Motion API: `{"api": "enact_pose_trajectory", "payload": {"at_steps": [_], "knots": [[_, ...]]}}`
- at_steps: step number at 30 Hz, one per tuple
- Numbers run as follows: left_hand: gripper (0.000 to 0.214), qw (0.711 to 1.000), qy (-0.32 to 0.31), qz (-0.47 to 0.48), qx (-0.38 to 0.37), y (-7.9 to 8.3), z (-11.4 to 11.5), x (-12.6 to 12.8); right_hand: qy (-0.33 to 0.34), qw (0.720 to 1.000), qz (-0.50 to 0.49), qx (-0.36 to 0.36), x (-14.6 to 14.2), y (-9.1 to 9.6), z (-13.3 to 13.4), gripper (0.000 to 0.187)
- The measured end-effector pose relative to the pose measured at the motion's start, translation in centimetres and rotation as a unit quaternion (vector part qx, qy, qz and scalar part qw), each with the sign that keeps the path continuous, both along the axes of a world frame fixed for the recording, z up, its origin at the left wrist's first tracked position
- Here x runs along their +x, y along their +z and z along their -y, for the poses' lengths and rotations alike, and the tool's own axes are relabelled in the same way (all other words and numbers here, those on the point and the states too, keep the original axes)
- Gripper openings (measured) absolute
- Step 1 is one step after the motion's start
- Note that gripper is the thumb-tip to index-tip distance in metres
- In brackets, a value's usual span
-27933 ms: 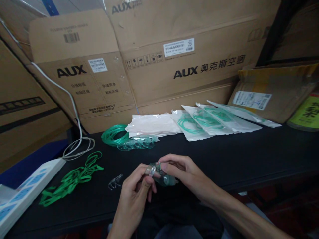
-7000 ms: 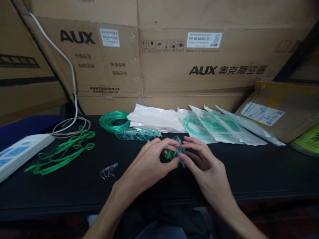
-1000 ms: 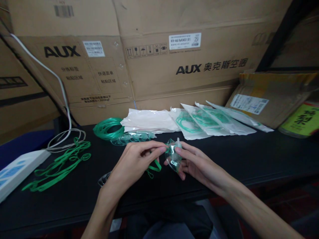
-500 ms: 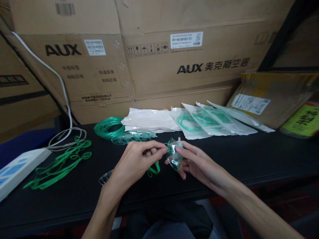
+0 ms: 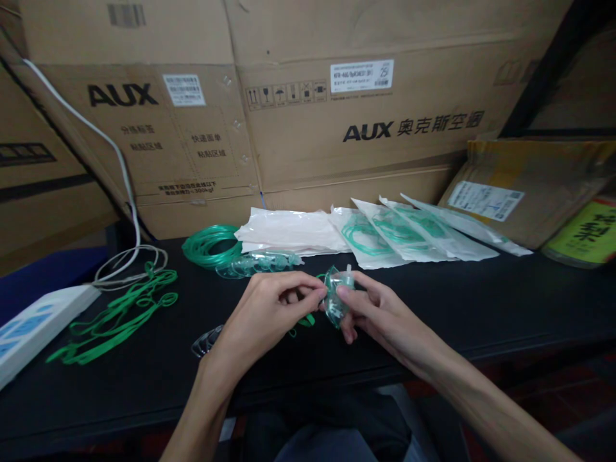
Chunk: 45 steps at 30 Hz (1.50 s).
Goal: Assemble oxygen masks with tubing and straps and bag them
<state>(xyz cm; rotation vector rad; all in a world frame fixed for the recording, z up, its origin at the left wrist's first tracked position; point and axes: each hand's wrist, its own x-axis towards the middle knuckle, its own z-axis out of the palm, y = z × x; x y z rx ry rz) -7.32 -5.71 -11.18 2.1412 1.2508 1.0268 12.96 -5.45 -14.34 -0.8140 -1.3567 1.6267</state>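
Left hand [image 5: 269,314] grip pinches the flat green elastic strap [image 5: 302,323], right hand [image 5: 380,317] grip pinches the clear green-tinted plastic mask [image 5: 337,303]; advisable: steady mask, keep strap untwisted.

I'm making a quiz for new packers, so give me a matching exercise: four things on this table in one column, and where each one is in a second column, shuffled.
1. clear green mask
2. loose green straps
3. coil of green tubing
4. sealed pouches

A. fanned out at the back right of the table
B. pinched between left hand and right hand
C. left side, near the white power strip
D. at the back, just left of the white bags

Pairs: 1-B, 2-C, 3-D, 4-A
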Motion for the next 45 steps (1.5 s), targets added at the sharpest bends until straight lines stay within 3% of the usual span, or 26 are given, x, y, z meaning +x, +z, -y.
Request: {"api": "enact_pose_trajectory", "payload": {"at_steps": [3,11,15,19,22,25,28,39,45], "knots": [[0.012,1.000,0.004,0.005,-0.003,0.0,0.0,-0.1,-0.004,1.000,0.021,0.016,0.0,-0.3,-0.1,0.036],[0.022,0.989,-0.056,0.024,-0.137,0.7,0.5,0.1,0.005,0.999,0.038,0.005,0.1,-0.5,-0.4,0.037],[0.026,0.988,-0.064,-0.008,-0.138,0.8,0.4,0.2,-0.001,0.999,0.042,0.001,0.0,-0.5,-0.5,0.042],[0.026,0.993,-0.031,-0.022,-0.108,0.3,0.3,0.1,-0.141,0.982,0.073,0.101,0.0,-0.8,-0.8,0.047],[0.026,0.994,-0.021,-0.033,-0.101,-0.1,0.2,0.2,-0.222,0.944,0.121,0.213,0.2,-0.8,-0.5,0.031],[0.027,0.994,-0.014,-0.049,-0.095,-0.3,0.2,0.2,-0.204,0.915,0.173,0.301,0.2,-0.5,0.1,0.011],[0.026,0.994,-0.015,-0.059,-0.095,-0.3,0.2,0.3,-0.190,0.893,0.200,0.356,0.0,-0.3,0.5,0.006],[0.021,0.994,-0.016,-0.080,-0.070,-0.1,0.3,0.8,-0.168,0.861,0.218,0.427,-0.4,-0.8,0.3,0.014],[0.016,0.991,0.016,-0.120,-0.049,-0.4,0.2,0.8,-0.145,0.835,0.299,0.438,0.0,-1.4,-0.1,0.014]]}}
